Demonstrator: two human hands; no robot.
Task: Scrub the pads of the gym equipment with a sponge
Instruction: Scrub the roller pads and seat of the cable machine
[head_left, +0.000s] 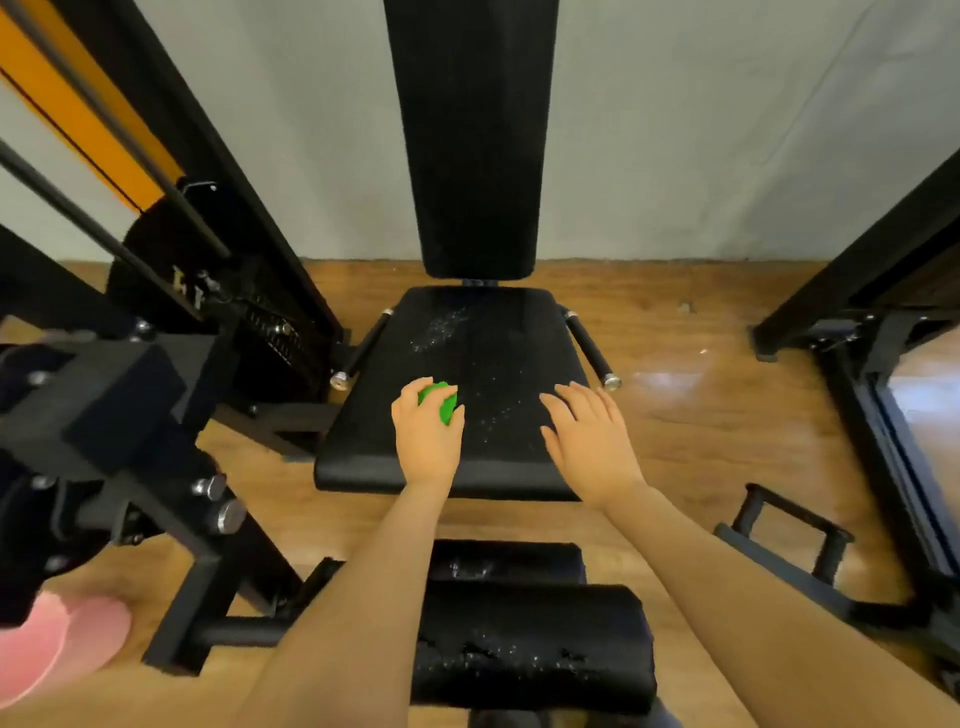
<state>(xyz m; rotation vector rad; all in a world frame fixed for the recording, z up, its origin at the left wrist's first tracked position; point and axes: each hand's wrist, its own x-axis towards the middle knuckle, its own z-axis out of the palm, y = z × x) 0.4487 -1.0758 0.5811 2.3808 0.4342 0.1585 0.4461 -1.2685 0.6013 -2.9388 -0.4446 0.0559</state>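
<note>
The fingers of the left hand (427, 435) were curled round a bright green sponge (440, 401), which bulged out past the knuckles and was pressed down on the black padded seat (488, 358) of the machine, left of the seat's middle and towards its near half. The fingers of the right hand (589, 435) lay straight and slightly spread, holding nothing, the palm facing down over the seat's near right corner; whether it touched the pad could not be told. White flecks of foam or moisture (440, 327) streaked the seat from its far left part down towards the space between the two hands.

Beyond the seat rose the tall black back pad (470, 135), upright against a pale grey wall (701, 130). A short black handle with a metal end cap (592, 348) stuck out on either side of the seat. Nearer the person, below both forearms, lay a black rolled leg pad (535, 644), its cover torn and flecked with white. Black steel frame parts (171, 467) stood to the left, and a pink shoe (57, 644) rested on the brown wooden floor (691, 415).
</note>
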